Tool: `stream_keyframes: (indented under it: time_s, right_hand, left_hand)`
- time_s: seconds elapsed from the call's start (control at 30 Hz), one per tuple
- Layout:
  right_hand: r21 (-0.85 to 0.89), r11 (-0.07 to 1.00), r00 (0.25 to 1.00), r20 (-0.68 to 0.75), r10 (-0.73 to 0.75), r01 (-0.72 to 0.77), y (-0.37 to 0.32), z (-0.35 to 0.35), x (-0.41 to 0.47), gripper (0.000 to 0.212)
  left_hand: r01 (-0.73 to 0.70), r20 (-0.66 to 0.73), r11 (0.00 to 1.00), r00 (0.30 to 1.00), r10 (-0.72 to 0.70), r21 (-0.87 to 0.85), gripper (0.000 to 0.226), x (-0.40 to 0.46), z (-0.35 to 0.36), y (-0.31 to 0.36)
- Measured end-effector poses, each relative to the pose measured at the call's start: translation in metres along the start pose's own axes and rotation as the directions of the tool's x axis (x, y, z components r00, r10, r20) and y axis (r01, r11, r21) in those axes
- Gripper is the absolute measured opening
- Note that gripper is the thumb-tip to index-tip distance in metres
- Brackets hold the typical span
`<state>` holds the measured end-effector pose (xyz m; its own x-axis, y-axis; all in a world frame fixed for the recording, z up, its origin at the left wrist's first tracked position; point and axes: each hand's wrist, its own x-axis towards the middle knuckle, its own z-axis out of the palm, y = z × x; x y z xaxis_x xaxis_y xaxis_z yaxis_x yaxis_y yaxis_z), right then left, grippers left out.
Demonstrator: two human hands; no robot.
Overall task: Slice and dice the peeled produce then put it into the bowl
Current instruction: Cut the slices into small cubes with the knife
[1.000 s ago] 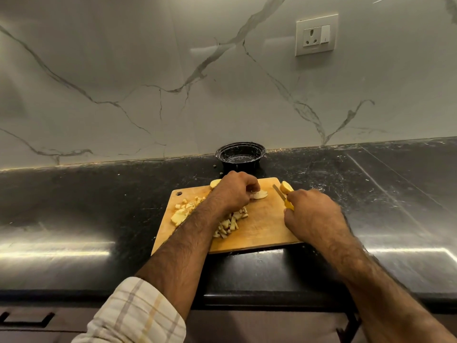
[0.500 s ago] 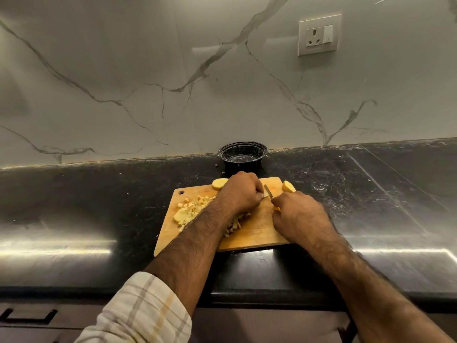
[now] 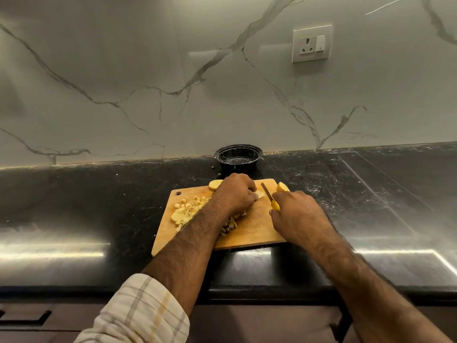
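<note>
Since half a second ago the right hand (image 3: 295, 214) has drawn back from the left, and the knife (image 3: 270, 198) now shows its blade clear of the left knuckles, tip pointing away toward the bowl (image 3: 238, 158). The right hand grips the yellow handle, fingers curled round it. The left hand (image 3: 233, 194) stays on the cutting board (image 3: 254, 231), fingers curled down over a pale slice (image 3: 259, 194) of peeled produce, pinning it; the slice edge shows just beyond the fingertips, beside the blade. Diced pieces (image 3: 186, 210) lie heaped on the board outboard of the left forearm, and cut strips (image 3: 231, 224) lie under and just inside that forearm. One produce piece (image 3: 215, 184) sits at the board's far edge beside the left hand; another (image 3: 282, 187) lies just beyond the right hand, at the board's far corner. The black bowl stands on the bench (image 3: 74, 206) past both hands, against the marble wall (image 3: 148, 70), no produce visible in it. A wall socket (image 3: 312, 43) is mounted above the right hand.
</note>
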<state>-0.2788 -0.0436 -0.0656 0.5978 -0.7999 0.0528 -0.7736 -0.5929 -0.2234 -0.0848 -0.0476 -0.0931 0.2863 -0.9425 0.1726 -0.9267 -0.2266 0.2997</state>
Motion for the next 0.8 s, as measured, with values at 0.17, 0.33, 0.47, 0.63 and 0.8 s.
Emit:
stream_keyframes:
  time_s: [0.17, 0.33, 0.47, 0.63, 0.8]
  right_hand:
    - [-0.018, 1.0, 1.0, -0.004, 0.015, -0.015, -0.012, 0.012, 0.017, 0.029]
    - [-0.077, 0.997, 0.998, 0.065, 0.003, 0.002, -0.014, 0.007, 0.007, 0.02]
    - [-0.085, 0.996, 0.993, 0.121, 0.0, 0.01, -0.006, 0.0, -0.014, 0.033]
    - [-0.043, 0.999, 0.999, 0.054, 0.007, -0.005, -0.003, -0.013, -0.019, 0.034]
    - [-0.018, 1.0, 1.0, 0.002, 0.003, -0.003, -0.013, -0.005, -0.004, 0.035]
  left_hand:
    - [-0.009, 0.002, 1.0, 1.0, 0.009, 0.023, 0.019, 0.002, 0.001, 0.002]
    - [0.005, 0.014, 0.998, 1.0, -0.006, 0.064, 0.02, 0.004, 0.002, 0.007]
    - [0.004, 0.015, 0.999, 1.0, -0.005, 0.051, 0.022, 0.002, 0.001, 0.007]
    - [0.011, 0.019, 1.0, 1.0, -0.011, -0.007, 0.025, -0.003, -0.002, -0.001]
    - [0.021, -0.039, 0.998, 0.999, -0.023, -0.064, 0.035, -0.007, -0.006, -0.01]
